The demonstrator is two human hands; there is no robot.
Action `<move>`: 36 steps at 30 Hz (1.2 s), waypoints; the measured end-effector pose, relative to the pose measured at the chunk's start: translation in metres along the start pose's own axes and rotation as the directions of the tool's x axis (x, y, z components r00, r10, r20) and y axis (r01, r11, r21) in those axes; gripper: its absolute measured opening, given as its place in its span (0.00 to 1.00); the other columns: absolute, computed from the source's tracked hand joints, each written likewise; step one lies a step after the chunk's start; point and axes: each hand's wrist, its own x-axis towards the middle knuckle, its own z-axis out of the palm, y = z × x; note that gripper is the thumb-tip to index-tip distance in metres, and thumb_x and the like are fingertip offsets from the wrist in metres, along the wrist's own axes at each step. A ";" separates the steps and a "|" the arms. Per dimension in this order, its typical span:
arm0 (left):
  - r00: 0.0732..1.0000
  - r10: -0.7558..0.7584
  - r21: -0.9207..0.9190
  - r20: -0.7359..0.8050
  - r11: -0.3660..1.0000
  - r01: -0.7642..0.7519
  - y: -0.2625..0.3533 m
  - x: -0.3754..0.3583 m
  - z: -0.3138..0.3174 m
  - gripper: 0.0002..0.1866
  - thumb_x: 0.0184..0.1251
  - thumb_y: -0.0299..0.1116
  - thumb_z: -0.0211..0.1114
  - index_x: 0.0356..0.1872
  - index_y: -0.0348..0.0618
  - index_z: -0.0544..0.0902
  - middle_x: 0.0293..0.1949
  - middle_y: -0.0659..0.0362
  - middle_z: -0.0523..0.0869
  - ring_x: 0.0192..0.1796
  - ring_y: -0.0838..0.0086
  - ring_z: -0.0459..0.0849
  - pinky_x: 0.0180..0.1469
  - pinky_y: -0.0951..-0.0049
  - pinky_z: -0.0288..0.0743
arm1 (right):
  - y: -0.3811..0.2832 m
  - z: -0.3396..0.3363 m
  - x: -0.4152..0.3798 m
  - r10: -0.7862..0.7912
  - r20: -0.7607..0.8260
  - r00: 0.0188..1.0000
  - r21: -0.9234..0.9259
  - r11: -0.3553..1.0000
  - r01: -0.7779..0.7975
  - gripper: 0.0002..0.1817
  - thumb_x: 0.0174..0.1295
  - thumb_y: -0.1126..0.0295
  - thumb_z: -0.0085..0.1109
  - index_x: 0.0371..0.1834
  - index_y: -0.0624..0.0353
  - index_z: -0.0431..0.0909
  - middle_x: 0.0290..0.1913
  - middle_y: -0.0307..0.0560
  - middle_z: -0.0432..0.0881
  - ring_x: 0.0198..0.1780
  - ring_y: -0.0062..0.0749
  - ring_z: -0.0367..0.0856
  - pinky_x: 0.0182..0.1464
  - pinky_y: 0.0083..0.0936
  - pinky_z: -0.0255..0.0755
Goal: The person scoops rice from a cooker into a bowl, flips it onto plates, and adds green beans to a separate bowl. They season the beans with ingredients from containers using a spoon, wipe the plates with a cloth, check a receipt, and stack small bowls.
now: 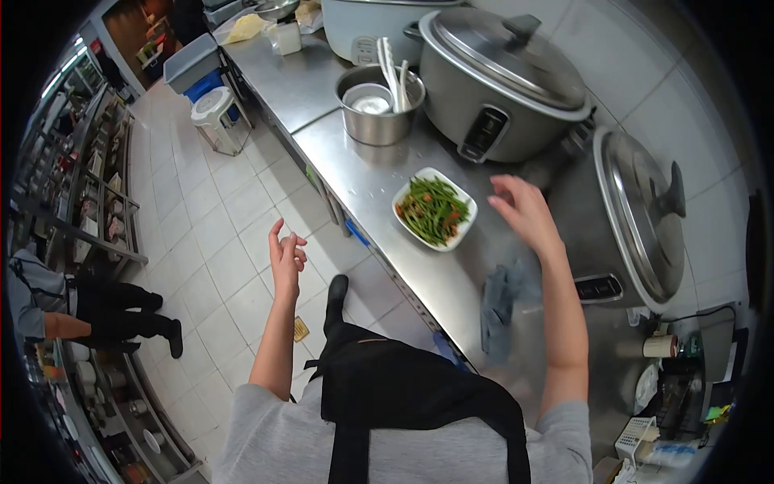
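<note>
My right hand [522, 211] hovers over the steel counter just right of a white square dish [466, 234]. Its fingers are loosely bent and apart, with nothing visible in them. Cooked green beans [435, 211] with orange-red bits fill the dish. A blue-grey cloth [498, 310], partly blurred, is by the counter below that hand. My left hand [287, 254] is raised over the tiled floor, away from the counter, fingers apart and holding nothing.
Large rice cookers with lids [504, 64] line the wall side of the counter [322, 149]. A steel pot [379, 125] holds tongs [391, 73] and a smaller container. On the left, a person in dark trousers [113, 319] stands near shelves [113, 210]. A white stool [219, 121] stands farther back.
</note>
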 end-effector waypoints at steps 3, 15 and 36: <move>0.998 0.046 -0.011 0.035 0.999 -0.046 0.000 0.046 -0.023 0.26 0.67 0.35 0.53 0.64 0.44 0.57 0.29 0.60 0.77 0.19 0.86 0.68 0.16 0.88 0.54 | -0.022 0.033 0.110 -0.119 0.005 0.993 -0.159 0.980 0.119 0.12 0.52 0.68 0.58 0.38 0.63 0.74 0.37 0.55 0.78 0.43 0.51 0.75 0.44 0.40 0.68; 0.995 -0.100 -0.002 0.004 0.995 0.100 0.008 0.188 -0.113 0.28 0.64 0.30 0.53 0.65 0.46 0.56 0.29 0.60 0.77 0.18 0.86 0.67 0.15 0.88 0.56 | 0.011 0.161 0.377 0.264 -0.087 0.961 -0.662 0.705 -0.253 0.29 0.59 0.71 0.45 0.65 0.65 0.53 0.38 0.56 0.82 0.41 0.45 0.83 0.40 0.38 0.77; 0.878 0.045 -0.011 0.477 0.999 -0.045 0.020 0.218 0.027 0.27 0.62 0.24 0.54 0.63 0.43 0.59 0.28 0.62 0.77 0.20 0.87 0.67 0.19 0.88 0.59 | -0.032 0.083 0.128 0.156 -0.241 0.958 -0.348 0.908 -0.235 0.10 0.55 0.73 0.54 0.39 0.64 0.74 0.37 0.51 0.78 0.42 0.45 0.75 0.44 0.37 0.69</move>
